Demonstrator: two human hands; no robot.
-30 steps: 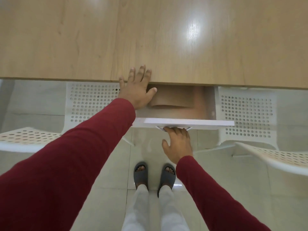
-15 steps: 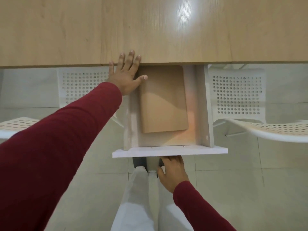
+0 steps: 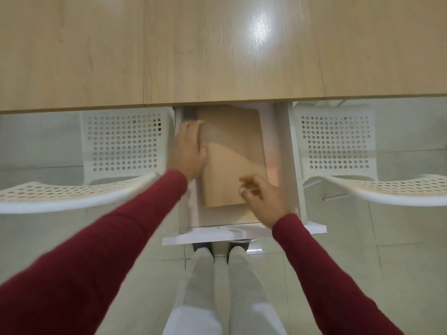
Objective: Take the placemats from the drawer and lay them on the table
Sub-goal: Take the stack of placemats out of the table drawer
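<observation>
- Spanning the whole upper part of the view, the pale wood-grain worktop [image 3: 217,49] carries a bright glare spot right of centre.
- Two white perforated chairs stand under its near edge, one on the left [image 3: 121,146] and one on the right [image 3: 338,143], with the drawer between them.
- The white drawer [image 3: 285,165] is pulled out from under the worktop toward the person, its front panel just above the grey-trousered legs [image 3: 222,286].
- Inside the drawer lie the tan placemats [image 3: 237,146], flat on its floor and toward its left side; how many are stacked cannot be told.
- The left hand [image 3: 189,148], in a dark red sleeve, rests at the left edge of the placemats, fingers together and laid along that edge; motion blur hides whether they grip it.
- The right hand [image 3: 263,197] is over the near right corner of the placemats, fingers loosely curled and slightly apart; contact cannot be told.
</observation>
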